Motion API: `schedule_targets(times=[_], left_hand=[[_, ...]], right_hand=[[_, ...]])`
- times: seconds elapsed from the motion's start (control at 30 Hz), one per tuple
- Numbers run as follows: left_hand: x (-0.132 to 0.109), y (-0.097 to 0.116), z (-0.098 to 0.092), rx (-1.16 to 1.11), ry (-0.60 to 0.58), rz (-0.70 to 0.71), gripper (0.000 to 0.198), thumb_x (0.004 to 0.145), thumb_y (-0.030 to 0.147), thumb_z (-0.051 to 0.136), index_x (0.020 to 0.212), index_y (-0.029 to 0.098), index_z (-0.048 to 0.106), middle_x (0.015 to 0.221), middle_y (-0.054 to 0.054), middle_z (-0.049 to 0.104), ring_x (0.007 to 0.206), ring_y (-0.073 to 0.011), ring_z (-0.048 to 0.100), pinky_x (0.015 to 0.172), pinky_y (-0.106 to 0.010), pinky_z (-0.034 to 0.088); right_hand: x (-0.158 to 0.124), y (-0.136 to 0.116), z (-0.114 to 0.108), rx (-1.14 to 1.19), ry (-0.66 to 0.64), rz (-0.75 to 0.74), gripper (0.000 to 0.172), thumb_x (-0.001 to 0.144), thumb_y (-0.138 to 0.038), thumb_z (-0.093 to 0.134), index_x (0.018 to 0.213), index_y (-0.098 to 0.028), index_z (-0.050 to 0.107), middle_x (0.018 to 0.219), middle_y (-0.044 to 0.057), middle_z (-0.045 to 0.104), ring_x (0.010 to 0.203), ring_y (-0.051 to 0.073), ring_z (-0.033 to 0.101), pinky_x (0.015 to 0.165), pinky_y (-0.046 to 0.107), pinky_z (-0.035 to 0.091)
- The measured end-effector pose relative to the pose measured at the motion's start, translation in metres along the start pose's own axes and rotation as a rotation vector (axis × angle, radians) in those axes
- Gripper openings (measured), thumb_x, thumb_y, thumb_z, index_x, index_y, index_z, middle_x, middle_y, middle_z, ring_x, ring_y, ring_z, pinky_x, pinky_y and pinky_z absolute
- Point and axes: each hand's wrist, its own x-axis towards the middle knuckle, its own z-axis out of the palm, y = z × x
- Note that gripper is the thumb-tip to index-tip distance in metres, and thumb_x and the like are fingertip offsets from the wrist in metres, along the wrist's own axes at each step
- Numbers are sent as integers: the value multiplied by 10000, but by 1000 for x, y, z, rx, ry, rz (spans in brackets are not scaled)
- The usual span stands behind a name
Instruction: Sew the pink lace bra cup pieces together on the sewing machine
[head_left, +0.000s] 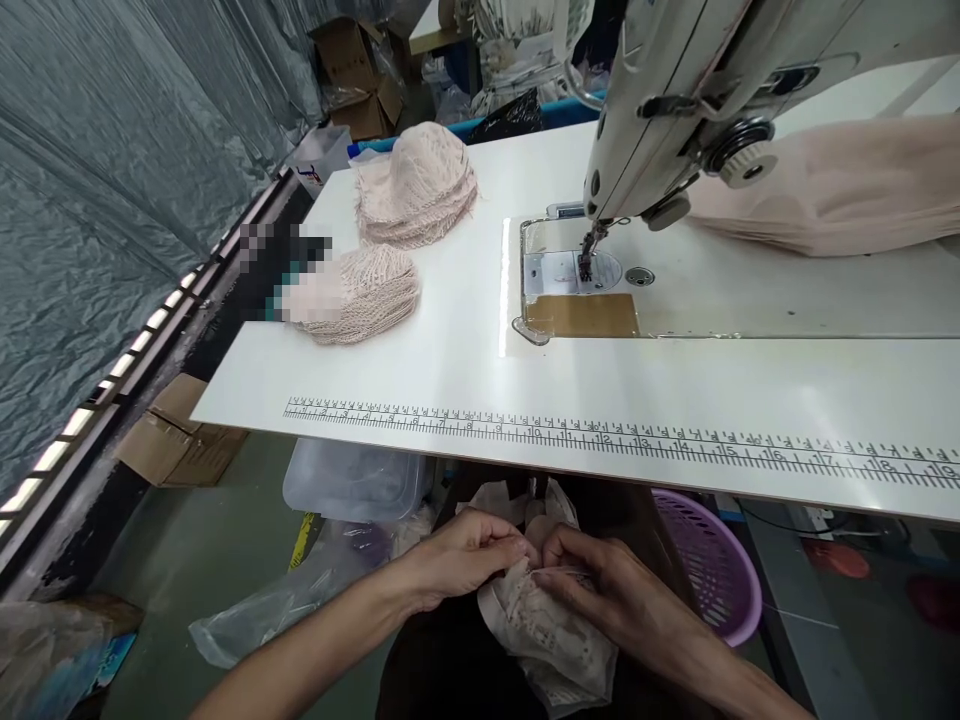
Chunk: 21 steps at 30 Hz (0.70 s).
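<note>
In my lap lies a pale beige piece of thin, lacy fabric (551, 635), crumpled and partly hidden by my fingers. My left hand (476, 550) pinches its upper edge between thumb and fingers. Close beside it, my right hand (600, 580) grips the same fabric, fingers curled and thumb pressed on it. The two hands nearly meet, below the front edge of the white table (450, 375). What kind of garment part the fabric is, I cannot tell.
A sewing machine (660, 120) stands on the table. Two stacks of pink lacy pieces (416, 185) lie at left, folded pink fabric (832, 190) at right. A printed ruler (600, 437) runs along the front edge. Below are a purple basket (712, 565) and a clear plastic bin (352, 480).
</note>
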Motion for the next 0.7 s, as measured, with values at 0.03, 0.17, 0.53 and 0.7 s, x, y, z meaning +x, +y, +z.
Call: schedule_targets(times=[0.03, 0.17, 0.53, 0.7], left_hand=[[0, 0, 0, -5, -3, 3, 413, 748, 514, 606, 798, 106, 641, 627, 28, 457, 600, -86, 371, 541, -210, 266], [-3, -1, 1, -28, -59, -22, 370, 636, 363, 748, 900, 133, 628, 684, 23, 545, 650, -103, 474, 611, -219, 351], [-2, -4, 10, -52, 52, 15, 240, 641, 231, 702, 816, 104, 596, 601, 37, 526, 562, -78, 460, 556, -198, 349], [-2, 0, 11, -76, 25, 14, 316, 639, 321, 736, 800, 100, 577, 594, 28, 536, 546, -72, 458, 556, -197, 360]], right_hand=[[0, 1, 0, -3, 5, 5, 208, 899, -399, 447, 787, -231, 493, 759, -32, 546, 737, 144, 523, 620, 236, 371], [0, 0, 2, -15, 22, 2, 190, 890, -368, 447, 775, -227, 503, 759, -24, 560, 744, 152, 535, 612, 238, 385], [-21, 11, -13, -84, 1, 95, 258, 820, -462, 552, 1029, -312, 536, 950, -9, 599, 908, 208, 549, 745, 291, 428], [-29, 11, -15, -109, 71, 65, 220, 819, -415, 553, 999, -289, 560, 969, -6, 626, 916, 205, 571, 768, 293, 436]])
